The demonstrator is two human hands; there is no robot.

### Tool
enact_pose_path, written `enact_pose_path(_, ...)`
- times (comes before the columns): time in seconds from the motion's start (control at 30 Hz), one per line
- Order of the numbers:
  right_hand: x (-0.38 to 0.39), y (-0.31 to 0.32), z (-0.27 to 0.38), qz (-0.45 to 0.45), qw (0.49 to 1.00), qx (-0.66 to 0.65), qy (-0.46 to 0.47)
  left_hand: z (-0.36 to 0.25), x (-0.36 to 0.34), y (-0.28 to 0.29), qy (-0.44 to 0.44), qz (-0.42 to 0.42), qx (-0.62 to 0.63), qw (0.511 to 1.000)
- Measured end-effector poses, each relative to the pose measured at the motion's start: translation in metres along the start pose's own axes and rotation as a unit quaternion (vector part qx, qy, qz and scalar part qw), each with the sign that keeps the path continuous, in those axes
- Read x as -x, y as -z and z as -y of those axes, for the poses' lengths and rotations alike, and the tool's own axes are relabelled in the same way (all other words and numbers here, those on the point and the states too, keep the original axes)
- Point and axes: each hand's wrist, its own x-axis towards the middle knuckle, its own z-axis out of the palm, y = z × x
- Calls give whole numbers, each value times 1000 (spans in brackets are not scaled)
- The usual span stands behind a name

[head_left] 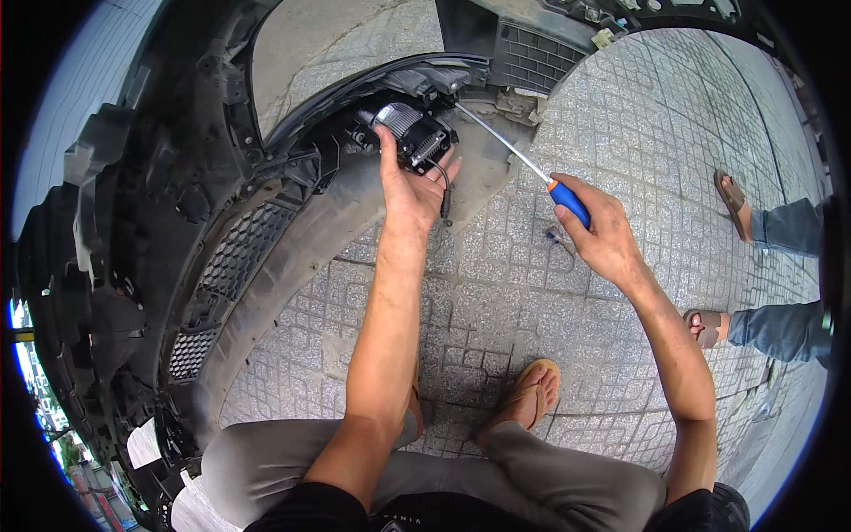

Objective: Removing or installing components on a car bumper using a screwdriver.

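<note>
"Since you have the better angle, what's closest in?"

"Grey trousers, knees spread, and below them a tan flip-flop on the patterned paving."

"And the 2 hands?"

"Apart. The right hand is wrapped round the blue handle of a screwdriver, and a small cable lies on the ground beneath. Farther out, the left hand cups a finned unit, black and silver, its thumb along 1 side and fingers under the other. A short lead dangles from it."

"Where is that unit, exactly?"

"Against the curved black car bumper, beyond its mesh grille. The screwdriver's tip reaches in just right of it; whether it sits in a screw, I can't tell."

"Farther off?"

"Another person's 2 jean-clad legs, in brown sandals."
</note>
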Motion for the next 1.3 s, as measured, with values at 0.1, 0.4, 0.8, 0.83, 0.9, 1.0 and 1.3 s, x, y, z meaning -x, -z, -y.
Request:
enact_pose_path(0.1, -3, -4, -5, -41, 995, 30, 83, 8, 2, -5, -34, -5, 9, 999)
enact_pose_path(0.4, -16, -17, 5, -42, 993, 40, 101, 13, -1, -2, -44, 12, 32, 998)
enact_pose_path(0.8, -14, -18, 16, -18, 997, 38, 68, 9, -2, 5, -23, 9, 35, 999)
enact_pose_path(0.83, -13, -18, 14, -17, 997, 38, 68, 10, -2, 4, -25, 13, 36, 999)
enact_pose_path(0.9, -10, -20, 9, -48, 995, 44, 82, 11, -1, 2, -26, 15, 37, 999)
enact_pose_path(1.0, -12, -16, 12, -27, 997, 45, 61, 11, -1, 0, -40, 16, 32, 999)
enact_pose_path(1.3, -13, -23, 8, -55, 993, 55, 86, 11, -3, 3, -36, 21, 36, 998)
